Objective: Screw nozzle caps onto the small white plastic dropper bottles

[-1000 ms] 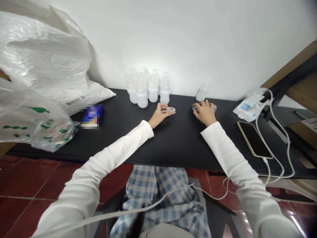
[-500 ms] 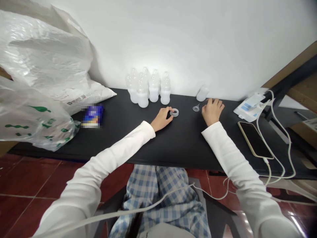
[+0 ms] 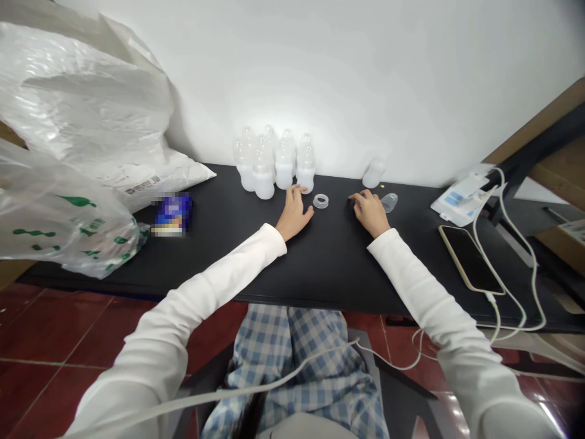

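Note:
My left hand [image 3: 295,214] is open over the black table, fingers apart, with nothing in it. Just right of its fingertips lies a whitish screw ring [image 3: 320,201], untouched. My right hand [image 3: 371,212] has its fingers curled down to the tabletop. It covers the place where the clear bottle teat lay, and what its fingers hold is hidden. Right beside that hand lies a clear domed cap [image 3: 390,202] on its side. Behind it, near the wall, stands a white bottle [image 3: 373,173] without a top.
Several capped baby bottles [image 3: 264,177] stand together by the wall. To the left are large plastic bags [image 3: 77,201] and a blue packet [image 3: 172,213]. On the right lie a phone [image 3: 470,259], white cables and a white box [image 3: 461,196]. A yellow speck [image 3: 382,186] lies near the bottle.
My left hand has let go of the ring and drawn slightly left. My right hand has moved left over the teat, uncovering the clear cap.

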